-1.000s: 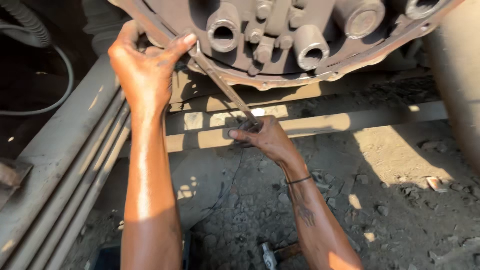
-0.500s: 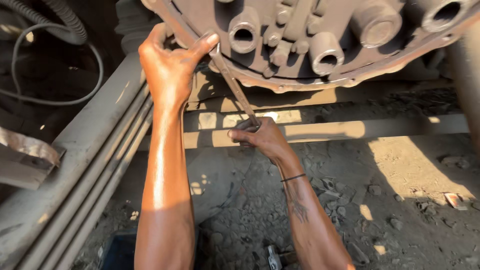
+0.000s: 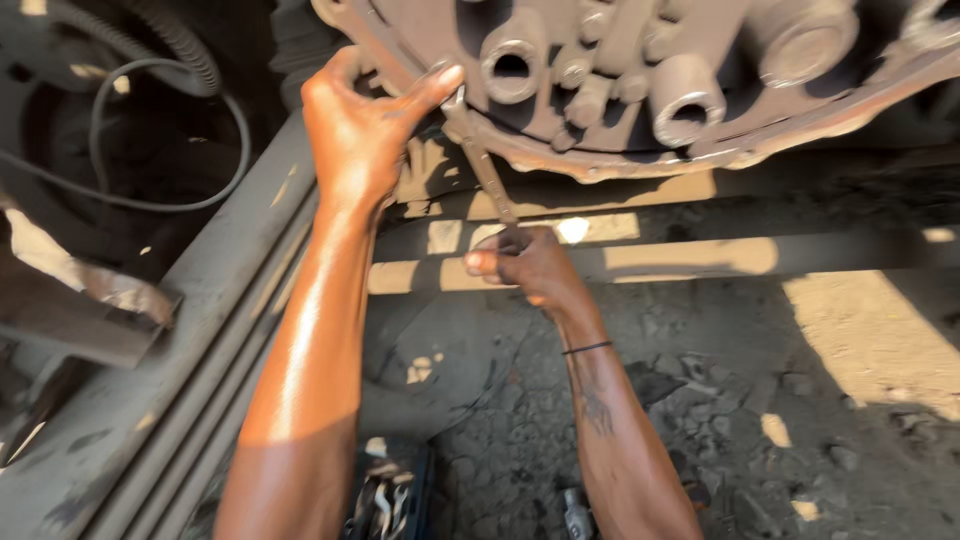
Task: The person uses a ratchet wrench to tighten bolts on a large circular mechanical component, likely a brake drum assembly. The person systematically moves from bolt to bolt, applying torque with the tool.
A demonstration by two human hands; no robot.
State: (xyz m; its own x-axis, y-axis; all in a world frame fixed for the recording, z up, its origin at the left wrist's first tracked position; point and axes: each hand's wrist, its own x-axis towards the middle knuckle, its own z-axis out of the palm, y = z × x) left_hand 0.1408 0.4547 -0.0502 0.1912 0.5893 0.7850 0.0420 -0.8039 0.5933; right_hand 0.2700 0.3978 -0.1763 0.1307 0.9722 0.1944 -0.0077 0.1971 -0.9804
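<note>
Wrench [image 3: 487,170] handle sits clamped in the right hand [image 3: 528,265]; the left hand [image 3: 365,130] grips the rusty housing [image 3: 640,80] edge, pressing its head. Steady pulling, head seated square, should avoid slipping.

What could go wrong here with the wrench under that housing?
1. The right hand grips only the far end of the long wrench; if the head slips, the knuckles could swing into the beam right beside them.
2. The left hand presses by the wrench head against the rusty housing, so a slip could pinch the thumb.
3. Loose rubble below could swallow any dropped part.
</note>
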